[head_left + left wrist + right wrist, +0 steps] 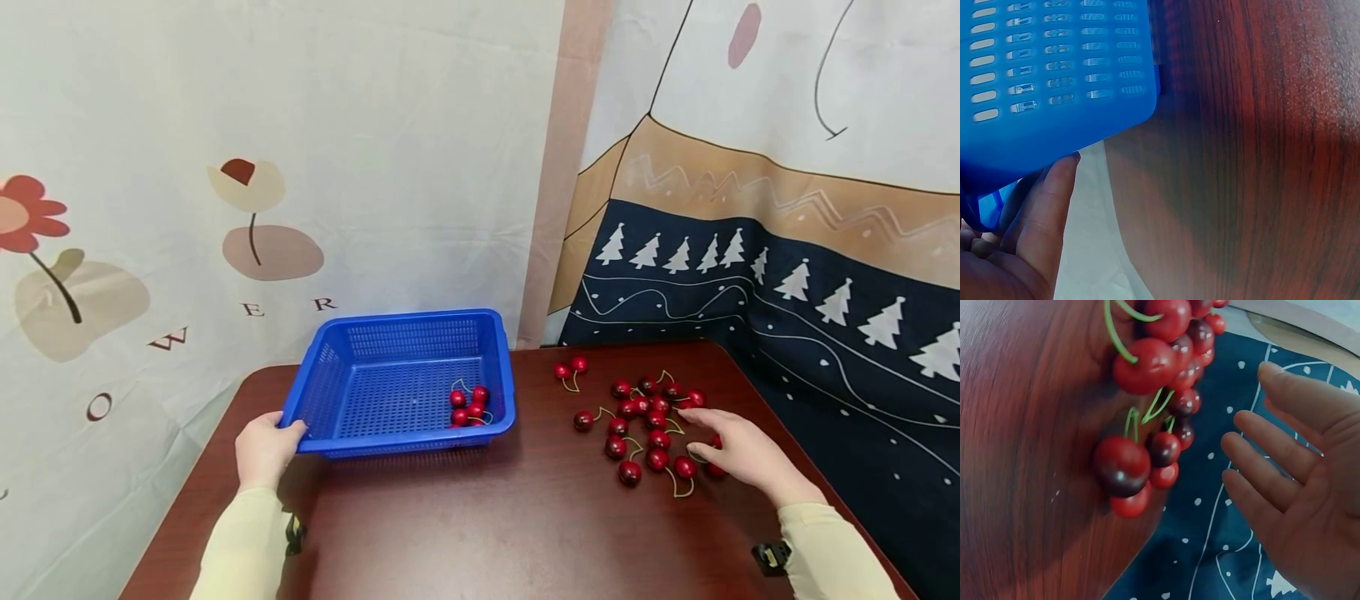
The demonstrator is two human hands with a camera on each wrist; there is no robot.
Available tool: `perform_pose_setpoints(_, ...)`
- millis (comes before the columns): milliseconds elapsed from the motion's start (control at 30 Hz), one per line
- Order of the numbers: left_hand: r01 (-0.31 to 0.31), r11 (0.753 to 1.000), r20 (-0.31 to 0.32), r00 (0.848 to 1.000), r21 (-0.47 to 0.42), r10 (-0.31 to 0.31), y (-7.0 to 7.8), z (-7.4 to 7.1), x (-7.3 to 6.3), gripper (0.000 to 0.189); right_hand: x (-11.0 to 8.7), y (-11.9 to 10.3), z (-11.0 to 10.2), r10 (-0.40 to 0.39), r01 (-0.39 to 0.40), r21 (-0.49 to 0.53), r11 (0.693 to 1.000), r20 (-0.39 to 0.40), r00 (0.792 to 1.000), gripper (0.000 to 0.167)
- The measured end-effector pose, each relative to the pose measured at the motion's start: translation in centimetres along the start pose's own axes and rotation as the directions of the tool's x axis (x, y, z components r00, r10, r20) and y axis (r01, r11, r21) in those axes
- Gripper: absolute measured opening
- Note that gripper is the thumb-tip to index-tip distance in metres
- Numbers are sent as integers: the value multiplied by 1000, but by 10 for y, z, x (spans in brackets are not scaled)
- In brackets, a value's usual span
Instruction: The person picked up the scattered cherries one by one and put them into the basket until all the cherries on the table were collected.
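Note:
My left hand (266, 450) grips the near left corner of a blue plastic basket (405, 439); the left wrist view shows the thumb against the basket's slotted wall (1054, 134). Inside, at the right end, lies a small group of red cherries (459, 400) with green stems. My right hand (746, 454) hovers at the right side of a loose pile of cherries (657, 421) on the table, its fingers spread and nothing between them. In the right wrist view the palm and fingers are apart from the cherries (1122, 464). Part of the pile is hidden behind the right hand.
A pair of joined cherries (579, 365) lies behind the pile, near the table's back edge. The dark red wooden table (480, 517) has a patterned cloth wall (420, 167) behind it and a navy cloth with white trees (787, 333) along its right side.

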State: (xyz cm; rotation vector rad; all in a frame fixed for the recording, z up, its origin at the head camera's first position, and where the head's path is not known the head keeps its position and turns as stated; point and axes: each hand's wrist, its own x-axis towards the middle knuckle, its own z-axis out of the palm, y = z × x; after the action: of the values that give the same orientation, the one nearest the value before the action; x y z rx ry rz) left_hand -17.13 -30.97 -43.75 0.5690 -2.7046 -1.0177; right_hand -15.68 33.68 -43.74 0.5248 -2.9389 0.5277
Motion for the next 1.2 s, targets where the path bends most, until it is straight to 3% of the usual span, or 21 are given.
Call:
perform_pose_setpoints(233,9,1000,5,1000,-5,-9,0,0,0,47,3,8,3,-12,17,-102,995,42,999,38)
perform_pose_setpoints(600,10,1000,7,1000,-7,-10,1,-1,0,47,11,21,17,-94,110,-237,965,80,992,23)
perform_pose_setpoints(1200,10,1000,6,1000,-1,-10,2,-1,-1,47,24,24,29,-87,140,-310,940,178,980,21)
